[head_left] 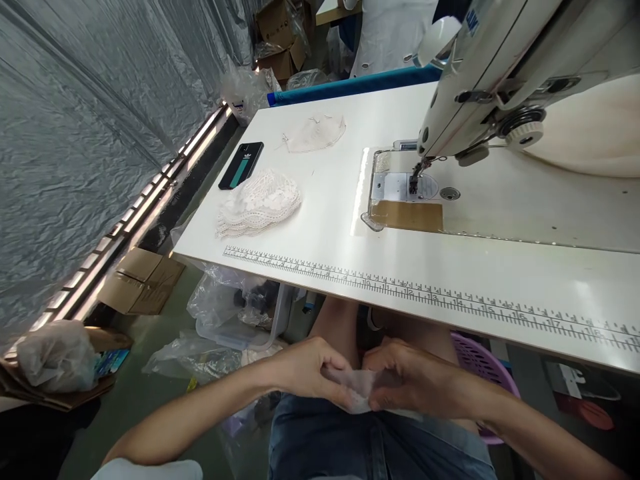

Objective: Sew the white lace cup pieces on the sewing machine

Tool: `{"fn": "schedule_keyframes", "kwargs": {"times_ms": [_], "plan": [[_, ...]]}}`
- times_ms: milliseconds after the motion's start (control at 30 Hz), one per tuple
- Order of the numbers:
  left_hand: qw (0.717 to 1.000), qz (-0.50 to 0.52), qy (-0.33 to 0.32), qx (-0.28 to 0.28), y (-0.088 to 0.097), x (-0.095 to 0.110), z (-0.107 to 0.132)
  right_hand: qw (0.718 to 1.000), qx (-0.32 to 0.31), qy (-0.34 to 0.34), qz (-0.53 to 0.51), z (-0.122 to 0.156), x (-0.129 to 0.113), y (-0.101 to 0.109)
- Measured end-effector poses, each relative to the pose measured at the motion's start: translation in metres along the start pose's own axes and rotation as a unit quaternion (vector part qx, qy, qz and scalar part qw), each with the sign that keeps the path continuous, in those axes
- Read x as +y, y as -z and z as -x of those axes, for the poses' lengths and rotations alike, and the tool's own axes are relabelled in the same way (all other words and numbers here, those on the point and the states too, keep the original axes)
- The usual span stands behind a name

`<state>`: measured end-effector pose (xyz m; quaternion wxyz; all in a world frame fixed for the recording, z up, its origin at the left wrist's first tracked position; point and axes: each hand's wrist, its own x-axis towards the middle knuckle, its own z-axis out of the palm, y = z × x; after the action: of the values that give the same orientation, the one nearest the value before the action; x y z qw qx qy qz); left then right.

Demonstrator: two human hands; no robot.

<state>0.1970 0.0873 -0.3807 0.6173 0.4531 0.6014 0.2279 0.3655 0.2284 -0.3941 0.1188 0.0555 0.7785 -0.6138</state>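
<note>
Over my lap, below the table's front edge, my left hand point(320, 373) and my right hand point(405, 377) pinch a small piece of thin white fabric point(361, 388) between them. Fingers and thumbs cover part of the cloth, so its full shape is hidden. On the table's left side lies a stack of white lace pieces point(260, 203). Behind that stack rests a flat, sheer pale fabric piece point(317, 132) with loose threads at its edge. The sewing machine point(480, 87) stands at the right, its presser foot point(414, 183) over the metal plate.
A phone point(241, 165) lies at the white table's point(320, 227) left edge, and a printed ruler point(400, 287) runs along the front. Beneath are a clear plastic bin point(280, 320) and a purple basket point(485, 367). A cardboard box point(143, 280) sits on the floor at left.
</note>
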Motion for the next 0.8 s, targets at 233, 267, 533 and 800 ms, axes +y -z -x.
{"fn": "schedule_keyframes", "kwargs": {"times_ms": [233, 267, 533, 800], "plan": [[0.994, 0.106, 0.029, -0.016, 0.003, -0.008, -0.006, 0.978, -0.022, -0.046, -0.200, 0.021, 0.014, 0.007], [0.993, 0.111, 0.035, -0.010, 0.004, -0.009, -0.004, 0.971, -0.014, -0.042, -0.236, 0.023, 0.018, 0.006], [0.991, 0.110, 0.066, 0.022, 0.005, -0.009, 0.000, 0.940, 0.027, -0.029, -0.338, 0.020, 0.028, -0.007], [0.992, 0.091, 0.081, 0.044, 0.002, -0.009, 0.007, 0.936, 0.066, -0.033, -0.344, 0.021, 0.035, -0.016]]}}
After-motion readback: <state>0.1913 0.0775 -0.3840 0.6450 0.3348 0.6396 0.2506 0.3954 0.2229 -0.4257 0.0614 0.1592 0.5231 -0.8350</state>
